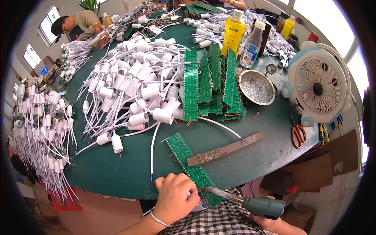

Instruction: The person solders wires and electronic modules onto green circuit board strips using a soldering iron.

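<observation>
A long green circuit board (181, 150) slants from the tabletop over the near edge, above my checked clothing. My left hand (176, 197) is closed at the board's left side, its fingers on a white cylindrical lamp holder (201, 206) that is mostly hidden beneath it. My right hand (270, 222) grips the dark green handle of a soldering iron (263, 206). The iron's tip meets the board close to my left fingertips; whether it touches a solder joint is too small to see. A brown strip (227, 148) lies across the board's middle.
White lamp holders with cables (133, 78) are heaped left of stacked green boards (191, 86). At right are a metal bowl (256, 87), a fan (318, 84) and orange-handled scissors (298, 135). Bottles (234, 33) stand behind the boards. A person (74, 25) sits at far left.
</observation>
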A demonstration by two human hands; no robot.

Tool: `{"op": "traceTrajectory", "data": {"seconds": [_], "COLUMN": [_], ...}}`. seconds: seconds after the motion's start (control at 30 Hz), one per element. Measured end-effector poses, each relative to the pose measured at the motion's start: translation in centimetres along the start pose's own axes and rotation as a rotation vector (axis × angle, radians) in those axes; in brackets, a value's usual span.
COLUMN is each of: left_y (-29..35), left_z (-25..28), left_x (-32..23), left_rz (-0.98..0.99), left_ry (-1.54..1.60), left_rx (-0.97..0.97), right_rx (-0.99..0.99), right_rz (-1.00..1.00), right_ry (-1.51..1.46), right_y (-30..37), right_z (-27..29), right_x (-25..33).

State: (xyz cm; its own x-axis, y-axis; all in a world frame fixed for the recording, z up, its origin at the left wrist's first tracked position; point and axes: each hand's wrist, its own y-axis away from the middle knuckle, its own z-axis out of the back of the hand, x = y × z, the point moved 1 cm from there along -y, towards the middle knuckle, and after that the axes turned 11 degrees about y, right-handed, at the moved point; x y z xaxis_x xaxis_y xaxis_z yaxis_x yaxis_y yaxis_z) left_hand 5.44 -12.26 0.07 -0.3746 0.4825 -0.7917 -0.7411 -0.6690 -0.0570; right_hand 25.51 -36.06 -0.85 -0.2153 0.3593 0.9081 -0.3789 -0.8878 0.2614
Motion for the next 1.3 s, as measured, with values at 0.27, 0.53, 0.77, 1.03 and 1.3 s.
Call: {"op": "traceTrajectory", "data": {"seconds": [0.27,0.53,0.77,1.03,1.3], "left_y": [0.2,1.0,-1.6,-10.7,-15.0], "left_z": [0.2,-0.3,4.8,10.0,13.7], "left_x": [0.1,0.1,0.0,1.8,3.6], "left_rz": [0.008,-0.028,-0.06,-0.446,-0.681], "left_ry": [-0.01,-0.049,0.14,-0.475,-0.232], "left_rx": [-0.04,-0.049,-0.068,-0.233,-0.542], "right_rx": [-0.434,-0.66,-0.644,-0.629,-0.688], "right_rz": [0.071,0.145,0.166,0.13,0.077], "right_ry": [-0.341,-0.574,-0.6,-0.612,-0.555], "right_y": [-2.3,-5.9,-7.8,-8.8,-9.0], "right_z": [-0.8,-0.9,-0.6,-1.1,-1.6], "right_x": [1.8,3.8,4.4,4.7,5.0]}}
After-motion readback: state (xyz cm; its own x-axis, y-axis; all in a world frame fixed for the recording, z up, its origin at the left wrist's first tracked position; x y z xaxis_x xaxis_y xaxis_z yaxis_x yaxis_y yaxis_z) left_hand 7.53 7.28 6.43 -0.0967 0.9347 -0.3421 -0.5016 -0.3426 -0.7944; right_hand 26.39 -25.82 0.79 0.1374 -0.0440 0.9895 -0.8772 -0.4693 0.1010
